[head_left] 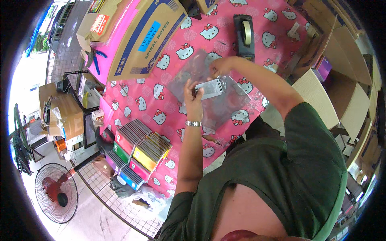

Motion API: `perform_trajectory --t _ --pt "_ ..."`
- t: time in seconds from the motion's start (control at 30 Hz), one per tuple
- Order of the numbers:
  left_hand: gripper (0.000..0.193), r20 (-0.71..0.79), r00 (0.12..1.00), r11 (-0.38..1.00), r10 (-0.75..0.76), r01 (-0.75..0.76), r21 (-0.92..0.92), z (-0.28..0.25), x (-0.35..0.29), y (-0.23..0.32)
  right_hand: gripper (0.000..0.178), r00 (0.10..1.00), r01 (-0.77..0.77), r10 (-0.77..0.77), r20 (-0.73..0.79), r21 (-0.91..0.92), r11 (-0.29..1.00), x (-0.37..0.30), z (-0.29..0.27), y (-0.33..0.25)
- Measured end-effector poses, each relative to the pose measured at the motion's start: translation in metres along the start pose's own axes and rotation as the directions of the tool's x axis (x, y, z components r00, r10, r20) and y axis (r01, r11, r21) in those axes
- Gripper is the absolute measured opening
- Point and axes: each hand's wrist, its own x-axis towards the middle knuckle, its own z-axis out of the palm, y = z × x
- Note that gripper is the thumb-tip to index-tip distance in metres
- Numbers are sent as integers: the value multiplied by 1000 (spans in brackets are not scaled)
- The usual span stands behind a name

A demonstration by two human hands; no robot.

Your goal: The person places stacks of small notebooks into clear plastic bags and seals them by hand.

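Observation:
My left hand point(193, 96), with a metal-band watch at the wrist, grips a small pale pad with a black spiral binding point(210, 89) by its left end. Thumb and fingers close round that end, and the binding points right. Just above the pad, my right hand point(221, 67) is closed, its fingers curled downward. Whatever it may hold is hidden; transparent plastic lies right around it. Beneath both hands, clear plastic sheets or bags point(219, 112) spread over the pink cartoon-print tablecloth point(159, 116).
Stacks of colourful spiral notebooks point(138, 150) stand at the near left edge. A large carton point(146, 40) and blue-handled pliers point(96, 61) lie far left. A black tape dispenser point(244, 38) sits far right. Open cartons point(341, 96) crowd the right; a fan point(56, 193) stands lower left.

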Motion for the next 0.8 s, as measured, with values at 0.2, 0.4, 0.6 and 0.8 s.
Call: perform_trajectory --t 0.2,0.4,0.6,0.8 --pt "27 54 921 880 -385 384 -279 -36 -66 -89 78 844 71 -312 -436 -486 871 -59 58 -120" --pt "33 295 829 871 -475 490 26 -37 -88 -33 85 640 453 -375 -671 -65 889 -118 67 -92" --pt "59 397 914 982 -86 11 189 -29 -56 15 82 860 123 -87 -503 37 992 -128 99 -82" --pt "41 329 937 909 -118 -32 416 -40 -53 29 44 707 235 -197 -680 -37 971 -132 83 -102"
